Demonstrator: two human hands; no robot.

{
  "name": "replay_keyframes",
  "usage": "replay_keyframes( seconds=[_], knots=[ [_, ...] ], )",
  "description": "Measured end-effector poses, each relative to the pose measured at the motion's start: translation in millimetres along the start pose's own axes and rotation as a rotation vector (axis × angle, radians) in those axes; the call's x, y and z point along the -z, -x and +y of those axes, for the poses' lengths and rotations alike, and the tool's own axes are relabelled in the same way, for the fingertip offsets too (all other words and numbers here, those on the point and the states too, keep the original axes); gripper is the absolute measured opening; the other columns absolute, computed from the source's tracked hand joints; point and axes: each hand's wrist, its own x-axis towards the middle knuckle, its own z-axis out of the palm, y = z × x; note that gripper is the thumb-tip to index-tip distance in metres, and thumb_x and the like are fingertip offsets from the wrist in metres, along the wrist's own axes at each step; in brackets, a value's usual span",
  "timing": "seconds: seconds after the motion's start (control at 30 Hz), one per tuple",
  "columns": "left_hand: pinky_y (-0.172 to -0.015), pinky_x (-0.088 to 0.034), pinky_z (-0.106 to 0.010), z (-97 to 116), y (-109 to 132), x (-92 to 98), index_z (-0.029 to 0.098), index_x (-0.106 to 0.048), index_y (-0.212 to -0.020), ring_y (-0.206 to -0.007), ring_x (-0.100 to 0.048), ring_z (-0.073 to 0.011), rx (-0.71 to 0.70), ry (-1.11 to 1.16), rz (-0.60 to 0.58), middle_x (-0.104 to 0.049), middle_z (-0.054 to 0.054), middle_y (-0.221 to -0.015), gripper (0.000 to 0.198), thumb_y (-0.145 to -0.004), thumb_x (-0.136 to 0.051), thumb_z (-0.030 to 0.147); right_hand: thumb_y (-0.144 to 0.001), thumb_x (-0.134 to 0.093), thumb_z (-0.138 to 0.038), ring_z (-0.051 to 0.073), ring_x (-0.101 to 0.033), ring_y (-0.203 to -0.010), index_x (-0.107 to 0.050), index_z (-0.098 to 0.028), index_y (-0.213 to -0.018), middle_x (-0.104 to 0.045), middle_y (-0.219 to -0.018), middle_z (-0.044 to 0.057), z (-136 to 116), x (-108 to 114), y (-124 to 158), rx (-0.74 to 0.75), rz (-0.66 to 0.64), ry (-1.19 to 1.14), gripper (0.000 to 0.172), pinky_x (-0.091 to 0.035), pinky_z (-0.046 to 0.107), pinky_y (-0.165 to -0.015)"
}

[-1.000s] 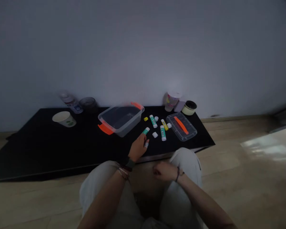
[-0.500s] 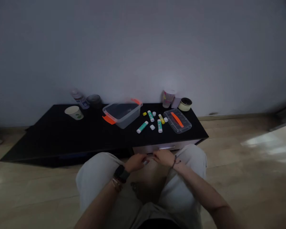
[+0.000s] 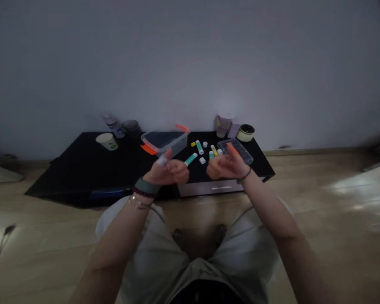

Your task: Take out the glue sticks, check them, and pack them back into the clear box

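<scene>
The left hand [image 3: 166, 172] pinches a white cap [image 3: 161, 161] above the surface [image 3: 82, 177], just beside a green glue stick [image 3: 191, 159]. The right hand [image 3: 227, 167] is curled, but I cannot tell if it holds something. Behind the stick lies a clear box [image 3: 164, 141].

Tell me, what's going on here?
A person sitting on the floor holds both hands up in front of a low black table. The left hand pinches what looks like a small white cap, just beside a green-labelled glue stick lying on the table. The right hand shows nothing held and is in front of a clear lid. A clear box with orange handles sits nearby, among more glue sticks and caps.
</scene>
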Motion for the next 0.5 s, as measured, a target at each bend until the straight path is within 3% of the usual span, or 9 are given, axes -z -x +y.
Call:
replay_keyframes(
  seconds=[0.1, 0.17, 0.23, 0.37, 0.5],
  knots=[
    [-0.040, -0.031, -0.028, 12.0, -20.8, 26.4, 0.023, -0.028, -0.048, -0.038, -0.024, -0.0107, -0.119, 0.256, 0.245, -0.021, 0.004, -0.044, 0.074, -0.084, -0.011, 0.086, -0.084, -0.004, -0.087, 0.010, -0.027, -0.046, -0.028, -0.024, -0.059, -0.024, -0.051, -0.006, -2.5, 42.8, -6.2, 0.182, 0.269, -0.208, 0.072, -0.032, 0.023, -0.045],
    [-0.039, -0.030, -0.026, 6.4, -34.1, 44.9, 0.023, -0.028, -0.050, -0.037, -0.025, -0.0102, -0.119, 0.364, 0.304, -0.024, 0.004, -0.044, 0.073, -0.085, -0.013, 0.086, -0.083, -0.006, -0.089, 0.009, -0.020, -0.044, -0.025, -0.024, -0.059, -0.020, -0.050, -0.007, 15.8, 65.1, -9.5, 0.199, 0.389, -0.353, 0.072, -0.027, 0.022, -0.042],
    [-0.038, -0.029, -0.026, -7.2, -44.2, 61.8, 0.023, -0.028, -0.051, -0.037, -0.026, -0.0100, -0.072, 0.431, 0.311, -0.026, 0.004, -0.044, 0.072, -0.083, -0.016, 0.087, -0.081, -0.006, -0.091, 0.009, -0.015, -0.043, -0.022, -0.024, -0.058, -0.017, -0.048, -0.008, 42.6, 80.8, -11.0, 0.112, 0.460, -0.455, 0.072, -0.022, 0.021, -0.039],
    [-0.036, -0.028, -0.025, -40.8, -52.5, 87.9, 0.025, -0.024, -0.053, -0.036, -0.028, -0.0104, 0.061, 0.497, 0.298, -0.029, 0.003, -0.043, 0.071, -0.080, -0.017, 0.090, -0.076, -0.004, -0.094, 0.008, -0.011, -0.041, -0.018, -0.024, -0.058, -0.016, -0.046, -0.008, 91.5, 91.7, -9.3, -0.114, 0.536, -0.565, 0.074, -0.016, 0.020, -0.036],
    [-0.035, -0.026, -0.025, -58.3, -54.6, 103.1, 0.025, -0.021, -0.055, -0.035, -0.027, -0.0105, 0.100, 0.528, 0.294, -0.028, 0.004, -0.044, 0.069, -0.078, -0.018, 0.091, -0.074, -0.001, -0.095, 0.008, -0.012, -0.041, -0.018, -0.023, -0.058, -0.017, -0.046, -0.008, 110.5, 90.0, -7.4, -0.170, 0.538, -0.605, 0.075, -0.016, 0.019, -0.036]
  ],
)
